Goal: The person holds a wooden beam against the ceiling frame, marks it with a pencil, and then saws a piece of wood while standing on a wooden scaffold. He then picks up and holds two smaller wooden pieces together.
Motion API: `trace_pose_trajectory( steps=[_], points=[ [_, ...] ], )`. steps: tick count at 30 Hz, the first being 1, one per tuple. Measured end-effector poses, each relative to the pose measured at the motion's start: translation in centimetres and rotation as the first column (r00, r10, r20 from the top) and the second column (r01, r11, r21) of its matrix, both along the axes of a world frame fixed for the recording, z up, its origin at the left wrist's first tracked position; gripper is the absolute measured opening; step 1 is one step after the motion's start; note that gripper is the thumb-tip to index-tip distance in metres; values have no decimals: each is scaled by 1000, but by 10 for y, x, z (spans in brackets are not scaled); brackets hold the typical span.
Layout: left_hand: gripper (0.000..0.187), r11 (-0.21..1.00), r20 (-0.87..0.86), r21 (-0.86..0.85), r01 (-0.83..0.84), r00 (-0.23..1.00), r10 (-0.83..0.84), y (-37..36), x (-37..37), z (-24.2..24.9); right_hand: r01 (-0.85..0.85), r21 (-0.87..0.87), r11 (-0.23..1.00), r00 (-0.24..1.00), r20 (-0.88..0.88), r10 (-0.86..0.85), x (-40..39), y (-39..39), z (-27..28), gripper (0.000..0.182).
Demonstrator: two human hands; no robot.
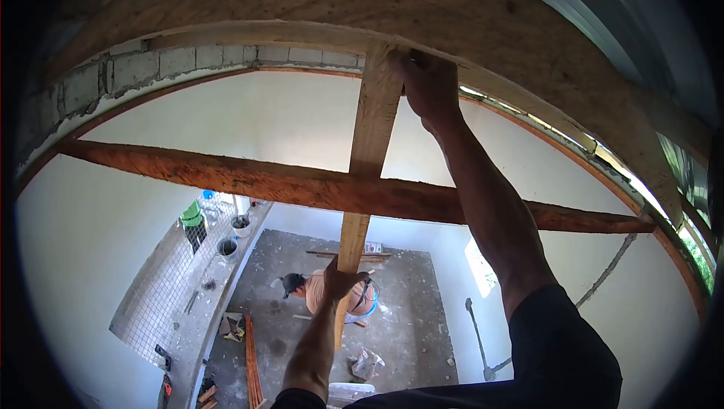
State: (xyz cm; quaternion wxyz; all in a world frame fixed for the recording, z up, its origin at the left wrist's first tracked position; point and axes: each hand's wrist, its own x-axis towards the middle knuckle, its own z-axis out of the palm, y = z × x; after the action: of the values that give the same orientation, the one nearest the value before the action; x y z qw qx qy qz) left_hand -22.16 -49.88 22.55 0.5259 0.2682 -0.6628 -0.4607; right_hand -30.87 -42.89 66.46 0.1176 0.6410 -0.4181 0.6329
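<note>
A long pale wooden board (375,119) hangs upright in the middle, passing the reddish horizontal beam (302,184). Its top end meets the underside of a large timber (339,2). My right hand (431,81) is at that top end, fingers closed around the board's edge; part of the grip is in shadow. Lower down, my left hand (341,282) is wrapped round the same board, below the reddish beam. The board's lower end reaches down past my left hand, over the view of the floor.
Far below, a person in a dark cap (315,292) bends over the concrete floor (271,258). Reddish planks (252,364) lie at lower left. Buckets (227,248) stand on a ledge by wire mesh (162,273), with a person in green (193,217) beyond. Block wall (136,70) is upper left.
</note>
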Motion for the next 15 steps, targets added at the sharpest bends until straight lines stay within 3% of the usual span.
trace_pose_trajectory(
  steps=[1,3,6,9,11,13,15],
  points=[
    [50,999,63,50,-20,998,17,-9,-4,-8,-38,-51,998,999,-10,38,0,-2,3,23],
    [52,994,115,109,-15,993,2,-9,0,-1,-115,-140,983,993,-37,110,2,-3,4,23],
    [49,996,77,86,-26,997,19,-8,7,24,100,46,994,983,-162,-91,13,17,6,21],
    [47,999,17,41,23,1000,-24,-10,12,47,-91,118,989,992,-76,100,0,5,2,23],
    [47,1000,43,6,29,999,-30,-9,20,66,-6,-112,994,958,-284,-26,-22,-15,-1,25],
    [49,1000,29,-3,-12,1000,13,-17,17,66,69,-181,981,922,-364,-132,-25,-15,5,28],
    [54,998,37,-43,-53,998,55,-27,14,63,169,-77,983,916,-356,-186,-20,-4,8,31]
  ],
)
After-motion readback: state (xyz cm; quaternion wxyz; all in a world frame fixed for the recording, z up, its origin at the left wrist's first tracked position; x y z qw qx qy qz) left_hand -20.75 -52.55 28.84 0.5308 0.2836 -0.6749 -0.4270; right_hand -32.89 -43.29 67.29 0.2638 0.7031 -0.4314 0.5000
